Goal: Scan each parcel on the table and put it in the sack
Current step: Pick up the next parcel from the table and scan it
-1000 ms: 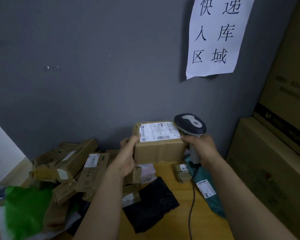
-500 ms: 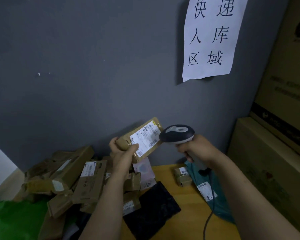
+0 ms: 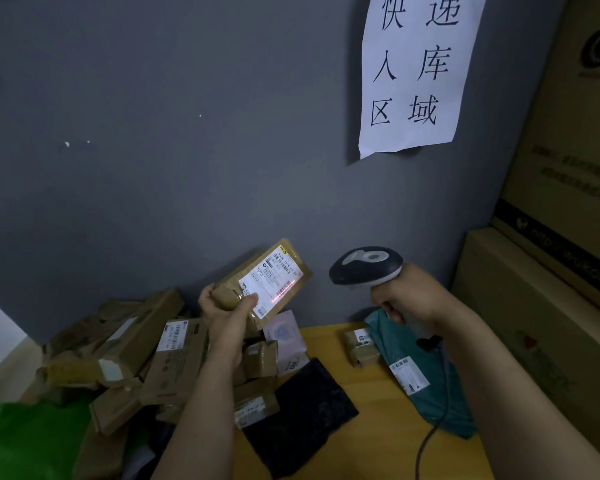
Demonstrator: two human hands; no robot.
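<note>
Holding a flat brown cardboard parcel point(image 3: 255, 263) tilted above the yellow wooden surface point(image 3: 371, 403), the left grip point(image 3: 227, 315) wraps its lower corner, thumb across the white label point(image 3: 272, 280). The right grip point(image 3: 411, 296) is curled round the handle of a grey-and-black handheld scanner point(image 3: 364, 266) aimed at the label, where a red line point(image 3: 284, 290) glows; more brown parcels point(image 3: 136, 348) lie heaped below, leftward.

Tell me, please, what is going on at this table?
A person is scanning parcels. The left hand grips a brown taped parcel, held up and tilted with its label toward the scanner, which the right hand grips. The scanner's red line lies across the label's barcode. More parcels wait on the yellow table, among them a black bag and a teal bag.
</note>
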